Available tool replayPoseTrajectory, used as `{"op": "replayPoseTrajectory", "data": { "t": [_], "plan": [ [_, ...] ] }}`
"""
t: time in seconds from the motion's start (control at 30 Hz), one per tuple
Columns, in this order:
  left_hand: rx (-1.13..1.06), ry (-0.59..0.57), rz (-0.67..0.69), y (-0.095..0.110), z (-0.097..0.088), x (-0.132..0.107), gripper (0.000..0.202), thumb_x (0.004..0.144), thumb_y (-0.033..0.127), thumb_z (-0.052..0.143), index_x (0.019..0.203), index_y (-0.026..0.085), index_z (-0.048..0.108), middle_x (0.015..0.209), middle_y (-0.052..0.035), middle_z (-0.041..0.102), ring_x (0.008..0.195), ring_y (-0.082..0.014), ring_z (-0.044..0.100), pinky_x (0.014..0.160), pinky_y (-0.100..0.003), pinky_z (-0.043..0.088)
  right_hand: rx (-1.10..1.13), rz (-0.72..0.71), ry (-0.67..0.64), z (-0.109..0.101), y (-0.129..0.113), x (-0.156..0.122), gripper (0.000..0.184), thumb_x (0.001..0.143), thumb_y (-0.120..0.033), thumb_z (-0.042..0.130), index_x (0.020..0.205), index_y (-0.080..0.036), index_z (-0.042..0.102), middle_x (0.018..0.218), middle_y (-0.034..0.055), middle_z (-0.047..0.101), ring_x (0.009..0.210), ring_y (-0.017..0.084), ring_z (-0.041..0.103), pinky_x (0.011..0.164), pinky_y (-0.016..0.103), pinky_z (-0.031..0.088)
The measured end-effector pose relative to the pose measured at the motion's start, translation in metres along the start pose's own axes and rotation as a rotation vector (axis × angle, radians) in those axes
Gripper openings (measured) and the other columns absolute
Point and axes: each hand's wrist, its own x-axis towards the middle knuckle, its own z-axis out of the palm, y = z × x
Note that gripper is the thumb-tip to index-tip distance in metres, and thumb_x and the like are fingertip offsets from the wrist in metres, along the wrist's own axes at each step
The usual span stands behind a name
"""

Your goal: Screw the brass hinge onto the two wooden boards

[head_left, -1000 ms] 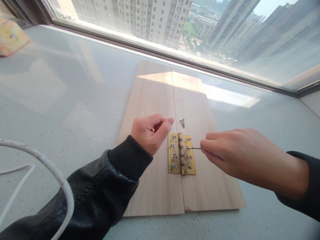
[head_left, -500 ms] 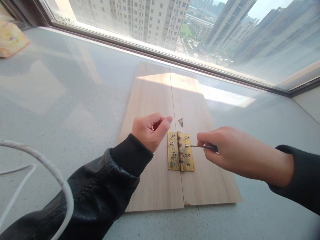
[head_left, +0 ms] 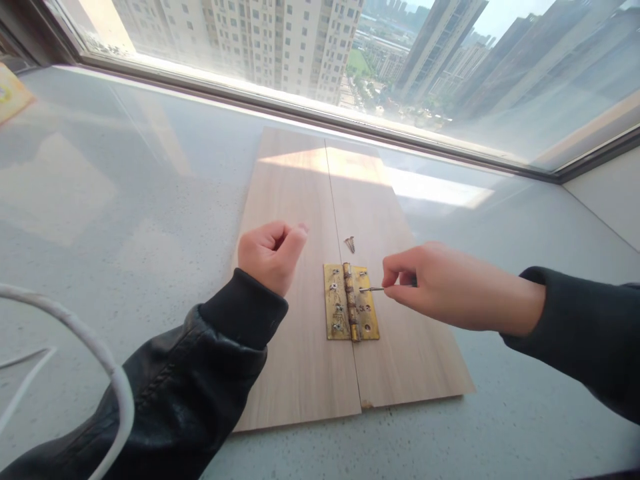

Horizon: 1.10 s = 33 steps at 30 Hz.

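Note:
A worn brass hinge (head_left: 351, 303) lies unfolded across the seam between two pale wooden boards (head_left: 295, 367). Screws stand in its left leaf; open holes show lower down on the right leaf. My right hand (head_left: 430, 283) pinches a screwdriver (head_left: 371, 289), its thin metal shaft pointing left. The shaft's tip meets the hinge's right leaf, near the second hole from the top. Over the left board, my left hand (head_left: 270, 257) is closed in a fist beside the hinge; whatever its fingers may hold is hidden. Several loose screws (head_left: 349, 244) rest on the right board above the hinge.
Beneath the boards is a pale speckled sill (head_left: 165, 267), with a window frame (head_left: 320, 120) along its far side. A white cable (head_left: 107, 357) loops at the lower left. Part of a yellowish packet (head_left: 13, 93) shows at the far left edge.
The whole view has shifted, moving the boards and hinge slightly left. My left hand has drawn left, away from the hinge. My right fingers sit closer to the hinge, and the screwdriver's dark handle is now mostly hidden.

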Motion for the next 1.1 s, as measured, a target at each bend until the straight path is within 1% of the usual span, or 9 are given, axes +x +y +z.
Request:
{"op": "replayPoseTrajectory", "data": {
  "t": [0.17, 0.27, 0.4, 0.5, 0.57, 0.67, 0.9, 1.0, 1.1],
  "plan": [
    [-0.205, 0.125, -0.169, -0.006, -0.01, 0.021, 0.048, 0.069, 0.024, 0.063, 0.037, 0.02, 0.028, 0.036, 0.0075, 0.022, 0.032, -0.0052, 0.02, 0.037, -0.027, 0.01, -0.607, -0.539, 0.156, -0.003, 0.001, -0.003, 0.019, 0.079, -0.004, 0.046, 0.069, -0.019, 0.051, 0.065, 0.0005, 0.053, 0.051, 0.013, 0.037, 0.049, 0.032, 0.013],
    [-0.269, 0.133, -0.19, -0.005, -0.013, 0.027, 0.048, 0.067, 0.022, 0.064, 0.037, 0.021, 0.026, 0.037, 0.0079, 0.02, 0.032, -0.0052, 0.019, 0.036, -0.027, 0.008, -0.699, -0.734, 0.179, 0.001, 0.004, -0.004, 0.023, 0.082, -0.004, 0.044, 0.065, -0.019, 0.049, 0.063, 0.0008, 0.05, 0.049, 0.013, 0.033, 0.048, 0.033, 0.011],
    [-0.25, 0.137, -0.177, -0.006, -0.014, 0.028, 0.048, 0.066, 0.022, 0.065, 0.036, 0.022, 0.027, 0.037, 0.0076, 0.02, 0.032, -0.0056, 0.019, 0.036, -0.027, 0.007, -0.493, -0.407, 0.096, 0.002, -0.001, -0.003, 0.02, 0.078, -0.006, 0.047, 0.063, -0.018, 0.048, 0.062, -0.0002, 0.051, 0.048, 0.01, 0.025, 0.048, 0.03, 0.016],
    [-0.239, 0.137, -0.164, -0.007, -0.014, 0.028, 0.047, 0.066, 0.022, 0.065, 0.036, 0.022, 0.027, 0.038, 0.0075, 0.02, 0.032, -0.0056, 0.019, 0.036, -0.027, 0.007, -0.196, -0.058, 0.056, -0.001, -0.007, 0.0, 0.019, 0.077, -0.013, 0.05, 0.058, -0.019, 0.047, 0.057, -0.0007, 0.05, 0.051, 0.01, 0.036, 0.05, 0.027, 0.026],
    [-0.241, 0.126, -0.157, -0.008, -0.014, 0.028, 0.047, 0.066, 0.022, 0.064, 0.036, 0.022, 0.027, 0.038, 0.0076, 0.02, 0.032, -0.0055, 0.019, 0.036, -0.027, 0.007, -0.101, 0.02, 0.022, -0.003, -0.008, 0.002, 0.016, 0.073, -0.015, 0.053, 0.058, -0.019, 0.048, 0.056, -0.0013, 0.05, 0.052, 0.011, 0.04, 0.05, 0.026, 0.029],
    [-0.232, 0.124, -0.147, -0.009, -0.014, 0.028, 0.048, 0.066, 0.022, 0.064, 0.036, 0.021, 0.026, 0.037, 0.0076, 0.02, 0.032, -0.0052, 0.018, 0.036, -0.027, 0.007, -0.232, -0.118, 0.039, -0.005, -0.004, 0.002, 0.015, 0.074, -0.014, 0.053, 0.061, -0.02, 0.047, 0.058, -0.0015, 0.051, 0.051, 0.011, 0.037, 0.049, 0.028, 0.024],
    [-0.225, 0.118, -0.149, -0.01, -0.014, 0.03, 0.048, 0.066, 0.023, 0.064, 0.037, 0.021, 0.026, 0.038, 0.0075, 0.02, 0.031, -0.0049, 0.019, 0.034, -0.026, 0.008, -0.71, -0.728, 0.454, 0.008, 0.016, -0.011, 0.027, 0.086, -0.002, 0.042, 0.066, -0.019, 0.048, 0.061, 0.0005, 0.047, 0.053, 0.014, 0.035, 0.053, 0.033, 0.011],
    [-0.222, 0.119, -0.158, -0.009, -0.014, 0.03, 0.048, 0.066, 0.023, 0.064, 0.037, 0.021, 0.026, 0.038, 0.0074, 0.02, 0.032, -0.0047, 0.019, 0.034, -0.026, 0.008, -0.727, -0.75, 0.392, 0.009, 0.017, -0.011, 0.025, 0.089, -0.004, 0.041, 0.07, -0.019, 0.049, 0.064, 0.0003, 0.05, 0.053, 0.013, 0.034, 0.054, 0.033, 0.011],
    [-0.205, 0.117, -0.151, -0.009, -0.013, 0.03, 0.048, 0.067, 0.023, 0.063, 0.037, 0.02, 0.026, 0.038, 0.0071, 0.02, 0.032, -0.0042, 0.02, 0.034, -0.026, 0.009, -0.627, -0.568, 0.248, 0.006, 0.012, -0.007, 0.022, 0.085, -0.007, 0.043, 0.067, -0.018, 0.047, 0.06, 0.0002, 0.05, 0.05, 0.011, 0.026, 0.052, 0.033, 0.01]
  ]
}}
